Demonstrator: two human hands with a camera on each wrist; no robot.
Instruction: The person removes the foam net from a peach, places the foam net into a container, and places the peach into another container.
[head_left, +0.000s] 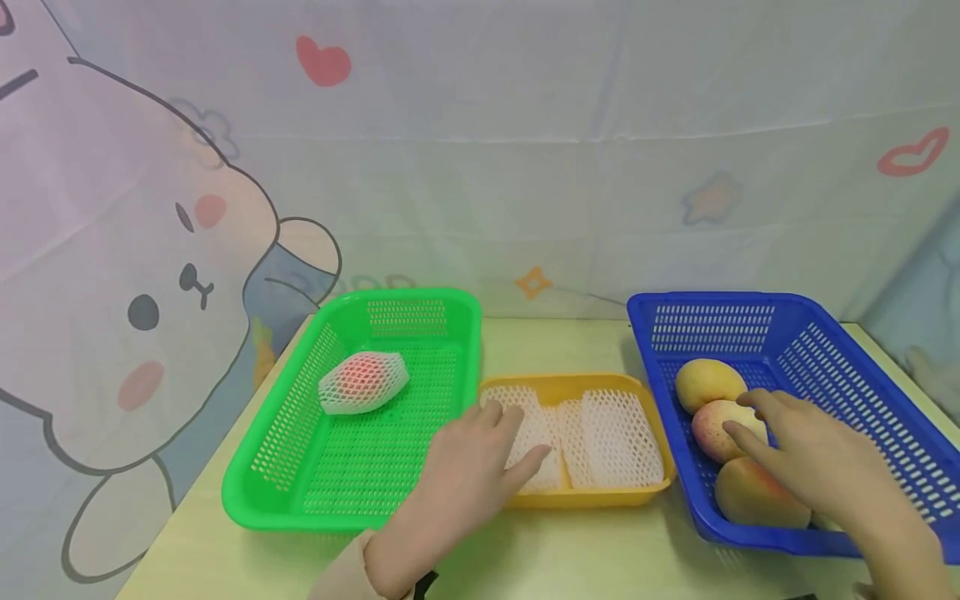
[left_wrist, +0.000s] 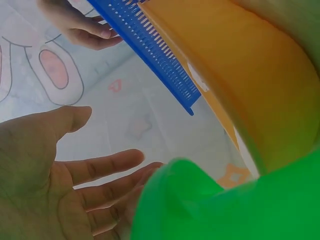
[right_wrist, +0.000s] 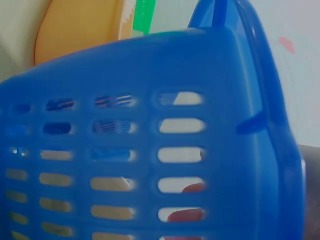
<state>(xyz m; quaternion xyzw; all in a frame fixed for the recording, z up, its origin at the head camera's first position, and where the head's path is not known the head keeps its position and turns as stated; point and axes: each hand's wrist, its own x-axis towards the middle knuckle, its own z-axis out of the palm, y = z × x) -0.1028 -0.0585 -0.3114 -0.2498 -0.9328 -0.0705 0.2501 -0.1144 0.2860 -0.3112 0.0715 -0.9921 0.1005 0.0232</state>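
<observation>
My left hand (head_left: 475, 462) hovers over the left end of a yellow tray (head_left: 577, 500), fingers loosely spread. Below its fingertips lies a stack of white foam fruit nets (head_left: 536, 433); a second stack of foam nets (head_left: 618, 442) fills the tray's right half. The left wrist view shows this hand (left_wrist: 70, 175) with nothing in its grasp. Over the blue basket (head_left: 667, 467) is my right hand (head_left: 817, 454), thumb and fingers apart, fingertips right at the middle peach (head_left: 723, 431). A yellow peach (head_left: 708, 385) lies behind that one, a larger reddish peach (head_left: 757, 493) in front.
A green basket (head_left: 352, 522) on the left holds one fruit wrapped in a foam net (head_left: 363, 382). All three containers stand side by side on a pale yellow table (head_left: 570, 554). A printed cloth (head_left: 480, 167) hangs behind them. The blue basket's wall hides much of the right wrist view.
</observation>
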